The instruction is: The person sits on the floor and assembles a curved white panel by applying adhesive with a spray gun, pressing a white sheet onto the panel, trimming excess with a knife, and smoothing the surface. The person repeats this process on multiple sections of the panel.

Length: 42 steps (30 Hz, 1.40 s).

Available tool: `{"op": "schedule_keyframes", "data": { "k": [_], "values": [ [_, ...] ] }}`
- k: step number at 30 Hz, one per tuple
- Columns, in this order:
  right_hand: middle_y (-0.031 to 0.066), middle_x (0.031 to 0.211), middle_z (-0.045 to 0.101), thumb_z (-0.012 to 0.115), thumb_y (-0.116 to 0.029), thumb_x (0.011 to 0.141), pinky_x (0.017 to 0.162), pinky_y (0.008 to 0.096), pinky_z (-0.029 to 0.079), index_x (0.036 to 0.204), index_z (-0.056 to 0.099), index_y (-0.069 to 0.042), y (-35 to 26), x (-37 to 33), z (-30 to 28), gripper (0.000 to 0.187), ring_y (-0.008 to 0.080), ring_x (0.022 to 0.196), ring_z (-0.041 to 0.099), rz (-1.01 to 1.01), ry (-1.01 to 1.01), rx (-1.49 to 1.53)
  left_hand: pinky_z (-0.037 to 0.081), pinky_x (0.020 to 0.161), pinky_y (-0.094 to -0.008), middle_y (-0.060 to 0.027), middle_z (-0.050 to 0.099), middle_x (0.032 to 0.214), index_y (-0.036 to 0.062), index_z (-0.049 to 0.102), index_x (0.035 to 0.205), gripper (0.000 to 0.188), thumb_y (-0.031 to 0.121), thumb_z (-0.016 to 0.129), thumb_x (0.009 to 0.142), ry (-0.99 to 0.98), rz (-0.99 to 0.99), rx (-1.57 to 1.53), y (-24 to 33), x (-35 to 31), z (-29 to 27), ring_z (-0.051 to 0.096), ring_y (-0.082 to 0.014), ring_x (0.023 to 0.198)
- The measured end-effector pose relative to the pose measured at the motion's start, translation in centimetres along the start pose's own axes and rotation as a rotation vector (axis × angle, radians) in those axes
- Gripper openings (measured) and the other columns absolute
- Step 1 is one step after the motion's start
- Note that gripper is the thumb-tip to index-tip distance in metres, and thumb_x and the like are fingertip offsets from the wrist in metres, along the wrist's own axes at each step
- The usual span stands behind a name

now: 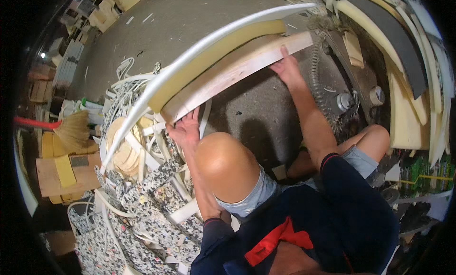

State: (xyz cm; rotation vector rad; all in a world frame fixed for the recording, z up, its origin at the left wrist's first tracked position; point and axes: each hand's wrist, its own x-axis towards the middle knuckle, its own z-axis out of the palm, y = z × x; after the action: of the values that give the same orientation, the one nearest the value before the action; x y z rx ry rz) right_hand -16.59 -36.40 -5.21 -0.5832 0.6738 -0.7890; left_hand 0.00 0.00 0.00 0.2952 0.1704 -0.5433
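Hands take the two ends of a long, pale, straight-edged wooden board (237, 68), which slants upward from left to right above the person's bent knees. The right hand (288, 69) is closed on it near the right end, its thumb laid over the face and its fingers at the lower edge. The left hand (184, 132) is at the left end, palm turned up and fingers touching the near edge; whether those fingers close around the wood cannot be told.

Along the board's far side lies a thick, curved yellow foam piece (209, 63), and just beyond it arches a long, narrow white strip (164, 76) that extends past the board's left end.

Below the left hand, beside the near knee (223, 154), spreads a heap of multicoloured speckled foam sheets (142, 227), with pale round discs (124, 163) near its upper part. Further left is a straw broom with a red handle (73, 131). Near the board's right end, a grey coiled hose (315, 68) runs across the grey floor (256, 106). At the far right, curved cream and dark-grey foam slabs (412, 51) stand stacked together.
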Motion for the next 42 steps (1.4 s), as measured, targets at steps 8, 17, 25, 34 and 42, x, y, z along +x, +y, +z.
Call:
{"op": "schedule_keyframes", "data": {
  "k": [8,17,25,34,42],
  "values": [
    [0.0155,0.121,0.064,0.061,-0.033,0.102,0.087,0.0458,0.056,0.132,0.052,-0.003,-10.1,1.3,0.1,0.043,0.0303,0.106,0.066,-0.127,-0.140,-0.127,0.017,0.121,-0.0654,-0.0267,0.009,0.166,0.0014,0.009,0.159,0.090,0.051,0.053,0.098,-0.051,-0.228,-0.105,-4.0,-0.3,3.4,0.013,-0.0453,0.153],
    [0.0069,0.077,0.069,0.071,-0.044,0.091,0.057,0.0308,0.051,0.096,0.070,0.000,-20.4,-12.4,-11.7,0.044,0.0145,0.056,0.062,-0.117,-0.281,-1.442,0.054,0.098,-0.0542,-0.0207,0.049,0.132,0.0045,0.038,0.145,0.093,0.073,0.063,0.086,0.129,0.016,0.912,-1.9,-1.3,2.1,0.059,-0.0364,0.111],
    [0.0221,0.107,0.073,0.085,-0.046,0.074,0.082,0.0426,0.058,0.107,0.074,0.000,-23.6,-21.5,-28.9,0.058,0.0328,0.095,0.072,0.506,-0.033,-2.300,0.050,0.099,-0.0560,-0.0225,0.042,0.145,0.0037,0.028,0.153,0.104,0.077,0.058,0.086,0.115,-0.021,1.252,2.5,0.6,5.3,0.052,-0.0445,0.121],
    [0.0228,0.150,0.049,0.079,-0.063,0.073,0.115,0.0426,0.037,0.149,0.044,-0.002,-11.9,-13.5,-43.2,0.104,0.0365,0.138,0.048,0.059,0.476,-1.437,0.041,0.100,-0.0681,-0.0159,0.018,0.167,0.0112,0.031,0.159,0.112,0.092,0.041,0.081,0.107,-0.388,1.423,5.6,3.5,5.3,0.043,-0.0520,0.134],
    [0.0259,0.117,0.068,0.068,-0.042,0.091,0.098,0.0445,0.047,0.121,0.063,0.005,-12.3,-11.1,-37.4,0.055,0.0381,0.114,0.064,-0.225,0.526,-1.489,0.044,0.099,-0.0652,-0.0279,0.040,0.153,-0.0075,0.032,0.151,0.107,0.082,0.027,0.093,0.117,-0.091,1.251,2.5,3.3,4.1,0.039,-0.0525,0.137]
  ]
}}
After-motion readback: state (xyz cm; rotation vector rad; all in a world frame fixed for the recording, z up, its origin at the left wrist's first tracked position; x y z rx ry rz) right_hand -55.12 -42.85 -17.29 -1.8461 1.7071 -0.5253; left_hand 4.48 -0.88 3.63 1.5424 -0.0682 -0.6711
